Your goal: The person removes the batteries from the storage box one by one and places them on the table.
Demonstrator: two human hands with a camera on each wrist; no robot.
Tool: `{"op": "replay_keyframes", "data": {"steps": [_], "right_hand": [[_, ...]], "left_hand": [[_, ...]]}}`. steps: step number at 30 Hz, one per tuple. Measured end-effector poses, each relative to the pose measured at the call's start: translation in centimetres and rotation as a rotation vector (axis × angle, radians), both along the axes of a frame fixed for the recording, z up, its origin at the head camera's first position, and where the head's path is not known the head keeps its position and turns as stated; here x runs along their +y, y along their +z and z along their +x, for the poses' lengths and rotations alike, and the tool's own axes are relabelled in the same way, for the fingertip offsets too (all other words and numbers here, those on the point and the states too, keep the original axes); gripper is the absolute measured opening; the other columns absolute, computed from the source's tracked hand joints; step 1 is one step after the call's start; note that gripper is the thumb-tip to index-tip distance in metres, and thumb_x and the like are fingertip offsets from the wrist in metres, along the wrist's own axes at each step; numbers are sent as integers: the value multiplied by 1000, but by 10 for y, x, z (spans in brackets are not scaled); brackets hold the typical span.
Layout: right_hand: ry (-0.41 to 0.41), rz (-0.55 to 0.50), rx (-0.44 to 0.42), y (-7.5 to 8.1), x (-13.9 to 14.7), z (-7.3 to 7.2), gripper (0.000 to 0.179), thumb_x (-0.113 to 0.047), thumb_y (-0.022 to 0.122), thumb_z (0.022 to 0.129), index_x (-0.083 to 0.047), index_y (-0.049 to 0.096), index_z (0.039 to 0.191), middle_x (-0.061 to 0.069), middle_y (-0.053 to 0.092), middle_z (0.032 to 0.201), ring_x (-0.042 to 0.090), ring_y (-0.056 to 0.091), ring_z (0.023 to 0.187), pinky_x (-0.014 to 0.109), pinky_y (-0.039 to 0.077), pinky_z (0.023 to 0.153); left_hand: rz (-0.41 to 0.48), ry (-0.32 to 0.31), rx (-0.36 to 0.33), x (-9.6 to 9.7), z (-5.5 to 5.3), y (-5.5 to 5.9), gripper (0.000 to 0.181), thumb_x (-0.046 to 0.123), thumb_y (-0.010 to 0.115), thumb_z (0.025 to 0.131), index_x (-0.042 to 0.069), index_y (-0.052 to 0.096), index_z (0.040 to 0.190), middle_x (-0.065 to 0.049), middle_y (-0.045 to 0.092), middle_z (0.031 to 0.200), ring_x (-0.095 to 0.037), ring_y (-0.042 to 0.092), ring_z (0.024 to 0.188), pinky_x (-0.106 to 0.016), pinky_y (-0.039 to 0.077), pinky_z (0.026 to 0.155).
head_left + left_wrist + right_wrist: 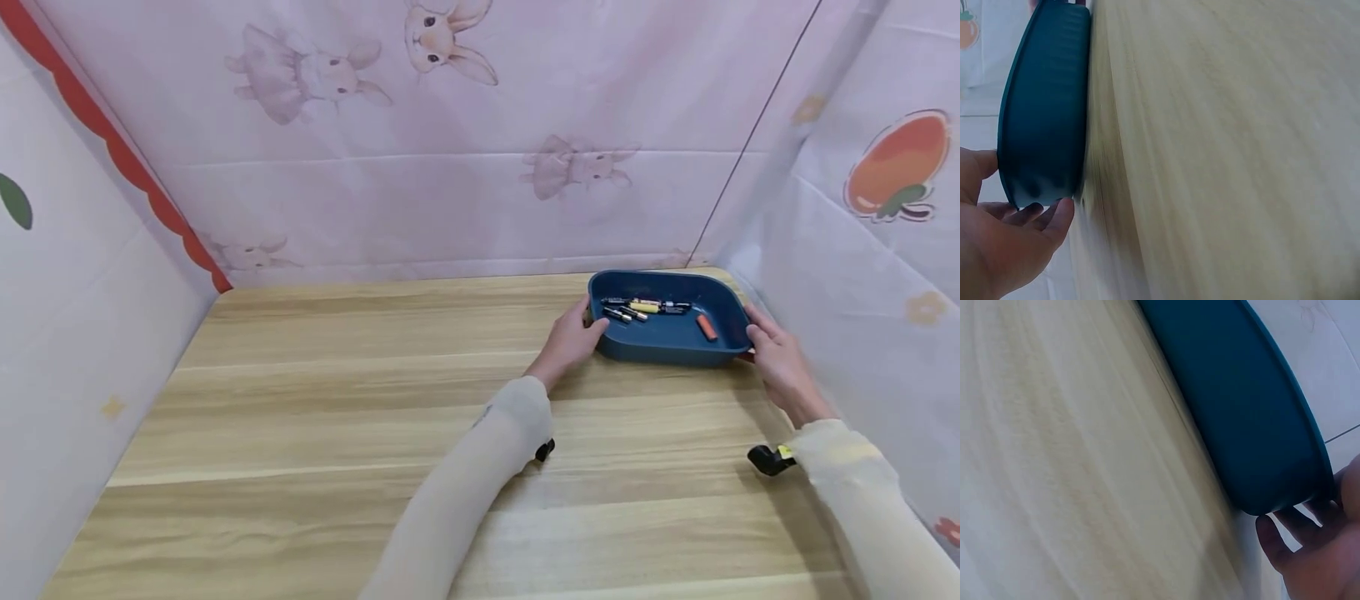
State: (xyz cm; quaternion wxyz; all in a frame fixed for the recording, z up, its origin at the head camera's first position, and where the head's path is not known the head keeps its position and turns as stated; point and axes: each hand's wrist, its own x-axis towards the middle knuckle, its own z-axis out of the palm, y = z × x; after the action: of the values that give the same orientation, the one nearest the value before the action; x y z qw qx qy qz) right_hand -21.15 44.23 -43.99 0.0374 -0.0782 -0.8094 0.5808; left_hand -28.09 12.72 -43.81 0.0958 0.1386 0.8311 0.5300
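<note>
A dark blue plastic bin (667,354) with rounded corners sits at the far right of the wooden table. My left hand (572,340) grips its left end, the thumb at the rim and the fingers against the outer wall. The opposite end is held by my right hand (782,362), its thumb also at the rim. Inside the bin lie several small black batteries, a yellow battery (645,307) among them, and an orange cylinder (707,327) apart on the right. Both wrist views show fingertips touching the bin's end walls near its bottom edge.
A pink rabbit-print backdrop (420,217) rises behind the table (300,417). White printed sheets stand on both sides, and the right sheet (847,292) is close to my right hand. Black wrist devices show under both cream sleeves.
</note>
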Motion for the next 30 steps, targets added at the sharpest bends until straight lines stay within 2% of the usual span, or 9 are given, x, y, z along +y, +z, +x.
{"op": "replay_keyframes", "data": {"steps": [4,8,9,14,17,20,23,24,30], "right_hand": [[2,-90,16,-2,-7,3,56,-22,27,114,-3,8,163,9,-2,171,15,9,155,16,33,114],[12,-125,16,-2,-13,8,58,-23,28,114,-3,8,164,19,1,171,14,28,148,8,47,90],[11,-148,14,-2,-15,10,58,-23,29,114,-3,8,164,20,2,171,12,32,145,7,48,86],[1,-54,3,0,-26,16,57,-25,29,114,-5,11,165,22,8,169,12,40,137,8,49,82],[-6,60,-18,1,-37,20,57,-27,24,114,-7,11,166,22,11,169,25,34,145,10,49,90],[-4,140,-22,2,-47,22,57,-28,21,114,-7,11,166,25,17,168,39,30,147,8,47,91],[13,142,-11,2,-56,26,56,-26,21,114,-5,10,165,28,20,166,44,31,145,7,46,89],[20,137,-7,2,-58,27,56,-25,22,114,-5,10,165,29,20,165,44,32,143,5,45,85],[49,108,-17,3,-76,38,57,-26,21,115,-4,8,165,30,21,165,43,34,140,7,45,84]], "left_hand": [[7,10,1,-4,1,0,61,29,54,109,14,32,163,-5,43,161,-18,39,148,-36,36,120],[30,4,-8,-10,2,0,59,26,52,109,14,32,163,-9,45,159,-19,42,145,-37,38,118],[32,1,-11,-12,3,0,59,26,52,109,14,32,163,-9,46,159,-20,42,145,-37,38,118],[43,-16,-40,-25,6,2,60,24,51,109,17,28,164,-8,42,161,-20,39,148,-38,36,119],[45,-25,-55,-35,7,3,60,22,51,109,15,28,164,-8,39,163,-23,39,148,-40,36,120],[37,-36,-65,-45,7,4,62,21,50,109,15,25,165,-10,37,164,-26,43,146,-40,39,118],[26,-47,-77,-56,9,7,64,21,50,109,16,23,166,-10,36,165,-27,48,142,-39,42,115],[25,-51,-81,-60,10,7,64,20,50,109,16,22,166,-10,36,165,-27,48,142,-39,43,115],[10,-71,-96,-80,20,9,64,23,49,110,20,20,167,-6,33,167,-25,45,144,-39,42,116]]}}
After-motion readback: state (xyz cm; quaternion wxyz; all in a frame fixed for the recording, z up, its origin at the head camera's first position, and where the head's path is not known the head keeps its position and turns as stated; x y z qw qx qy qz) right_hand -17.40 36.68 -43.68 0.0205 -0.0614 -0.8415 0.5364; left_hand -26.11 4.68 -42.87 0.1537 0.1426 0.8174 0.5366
